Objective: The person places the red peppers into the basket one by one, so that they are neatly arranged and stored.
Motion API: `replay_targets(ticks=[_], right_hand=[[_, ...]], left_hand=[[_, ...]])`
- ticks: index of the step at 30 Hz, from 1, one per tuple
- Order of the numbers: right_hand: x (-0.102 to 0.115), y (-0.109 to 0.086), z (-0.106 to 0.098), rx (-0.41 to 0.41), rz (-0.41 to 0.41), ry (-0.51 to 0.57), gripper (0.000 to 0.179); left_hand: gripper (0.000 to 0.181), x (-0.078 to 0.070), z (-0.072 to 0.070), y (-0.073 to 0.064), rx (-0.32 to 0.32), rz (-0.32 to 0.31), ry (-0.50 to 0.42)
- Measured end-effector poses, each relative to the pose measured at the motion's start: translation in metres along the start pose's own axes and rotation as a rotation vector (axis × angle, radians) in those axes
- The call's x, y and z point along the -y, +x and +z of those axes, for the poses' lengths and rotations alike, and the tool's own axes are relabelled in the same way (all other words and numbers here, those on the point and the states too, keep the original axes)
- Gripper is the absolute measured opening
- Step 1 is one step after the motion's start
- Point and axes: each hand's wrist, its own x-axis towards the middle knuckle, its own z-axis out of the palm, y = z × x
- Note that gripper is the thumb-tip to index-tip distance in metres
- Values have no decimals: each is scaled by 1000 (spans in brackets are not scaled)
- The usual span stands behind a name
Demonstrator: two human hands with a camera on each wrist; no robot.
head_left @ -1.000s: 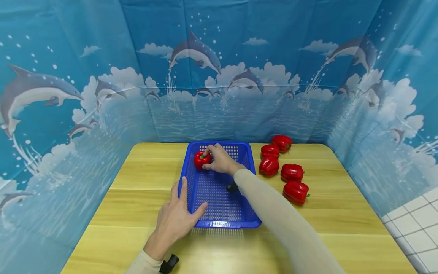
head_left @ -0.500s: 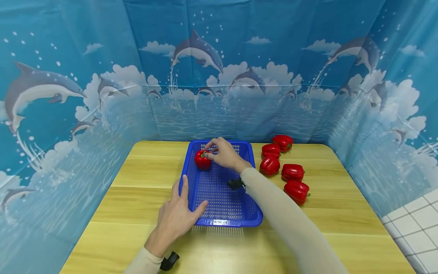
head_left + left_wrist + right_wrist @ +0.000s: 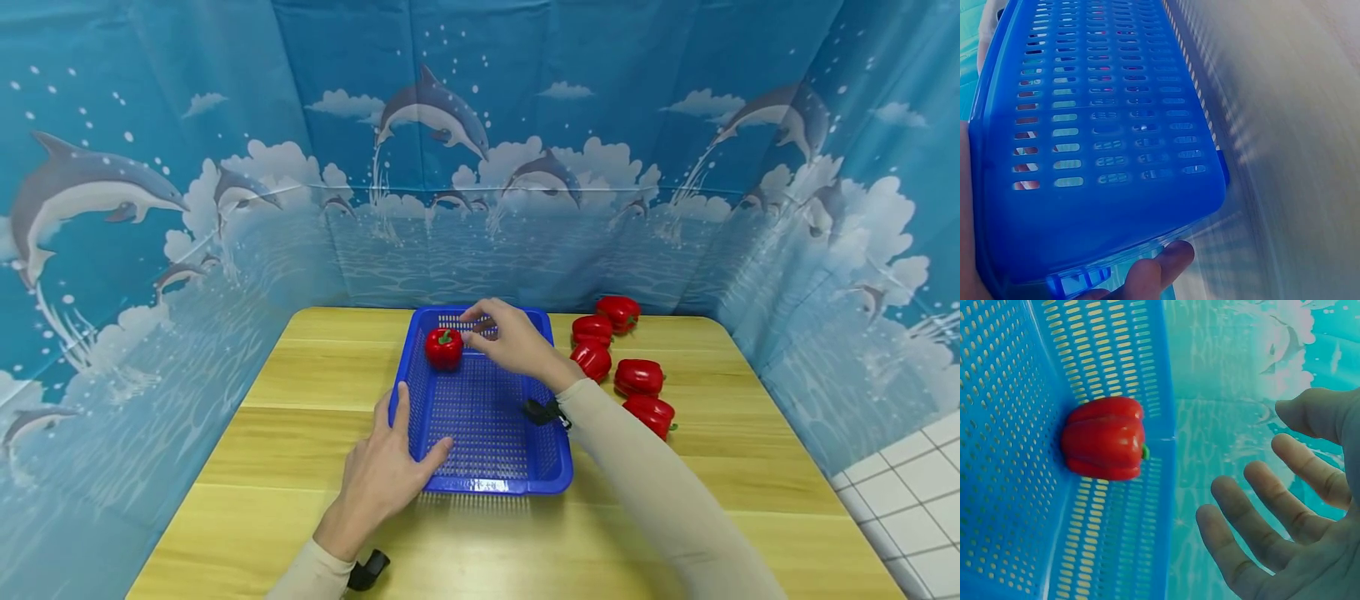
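Note:
A red bell pepper (image 3: 444,349) with a green stem stands upright in the far left corner of the blue plastic basket (image 3: 480,487). My right hand (image 3: 517,337) hovers over the basket just right of the pepper, apart from it. In the right wrist view the fingers (image 3: 1225,497) are spread, holding nothing, and the pepper (image 3: 1104,439) shows against the perforated wall. My left hand (image 3: 382,471) grips the basket's near left corner, thumb over the rim. In the left wrist view its fingertips (image 3: 1175,256) reach round the basket's outer wall (image 3: 1104,219).
Several more red bell peppers (image 3: 639,377) lie on the wooden table (image 3: 300,417) to the right of the basket. A blue curtain (image 3: 480,250) printed with dolphins hangs behind and on both sides. White tiles (image 3: 915,487) show at the lower right.
My right hand has let go of the bell pepper and drawn off to the right, leaving it in the basket's corner. The left hand stays at the basket's near left corner.

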Motion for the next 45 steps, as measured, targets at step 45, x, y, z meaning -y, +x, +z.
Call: replay_targets(ticks=[45], right_hand=[[-82, -176, -69, -272, 18, -315, 28]], left_hand=[[129, 1, 0, 1, -41, 34, -31]])
